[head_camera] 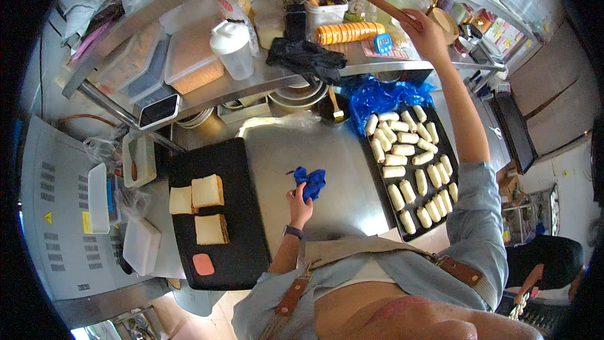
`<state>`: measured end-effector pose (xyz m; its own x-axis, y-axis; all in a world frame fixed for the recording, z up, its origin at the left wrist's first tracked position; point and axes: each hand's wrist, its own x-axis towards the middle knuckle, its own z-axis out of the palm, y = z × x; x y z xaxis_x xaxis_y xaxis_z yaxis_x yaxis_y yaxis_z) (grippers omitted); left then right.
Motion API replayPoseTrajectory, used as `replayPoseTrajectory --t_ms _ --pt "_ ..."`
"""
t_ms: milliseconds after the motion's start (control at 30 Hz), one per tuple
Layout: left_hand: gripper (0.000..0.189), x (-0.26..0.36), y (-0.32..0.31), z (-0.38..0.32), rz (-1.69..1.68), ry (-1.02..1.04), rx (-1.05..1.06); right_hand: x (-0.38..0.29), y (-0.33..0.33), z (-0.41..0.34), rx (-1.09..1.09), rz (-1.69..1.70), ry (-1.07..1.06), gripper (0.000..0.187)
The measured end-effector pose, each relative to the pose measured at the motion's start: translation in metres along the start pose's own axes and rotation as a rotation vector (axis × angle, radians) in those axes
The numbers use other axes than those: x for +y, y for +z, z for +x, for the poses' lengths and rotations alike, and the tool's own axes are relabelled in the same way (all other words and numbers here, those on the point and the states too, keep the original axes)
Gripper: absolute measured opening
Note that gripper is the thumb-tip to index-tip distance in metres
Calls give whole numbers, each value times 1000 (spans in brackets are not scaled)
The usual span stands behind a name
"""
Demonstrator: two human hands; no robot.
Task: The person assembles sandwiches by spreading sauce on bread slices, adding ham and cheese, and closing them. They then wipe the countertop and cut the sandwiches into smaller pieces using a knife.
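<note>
My left hand holds a crumpled blue cloth on the steel worktop. My right hand is raised to the upper shelf, its fingers around one end of a long wooden stick, perhaps a rolling pin. To the left lies a black tray with stacks of sliced bread and a pink scraper. On the right a second black tray bears many pale dough rolls, with a crumpled blue plastic sheet at its far end.
The steel shelf crosses above the worktop, carrying a white-lidded shaker, lidded food boxes, a phone, black gloves or cloth, orange stacked cups and a blue timer. Beneath it is a brush. A person is at lower right.
</note>
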<state>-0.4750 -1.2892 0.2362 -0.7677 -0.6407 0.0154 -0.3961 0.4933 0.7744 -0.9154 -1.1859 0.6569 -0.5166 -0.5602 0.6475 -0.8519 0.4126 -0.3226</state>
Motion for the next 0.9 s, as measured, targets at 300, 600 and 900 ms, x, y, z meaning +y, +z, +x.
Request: replayPoseTrajectory --t_ms 300,600,900 --pt "67 -4 -37 -2 -48 22 88 -32 137 164 603 8 -115 37" --pt "70 -7 -29 4 -51 -51 109 11 224 244 112 -115 -84 45" --pt "49 2 -40 9 374 -77 330 -15 182 22 519 818 127 42"
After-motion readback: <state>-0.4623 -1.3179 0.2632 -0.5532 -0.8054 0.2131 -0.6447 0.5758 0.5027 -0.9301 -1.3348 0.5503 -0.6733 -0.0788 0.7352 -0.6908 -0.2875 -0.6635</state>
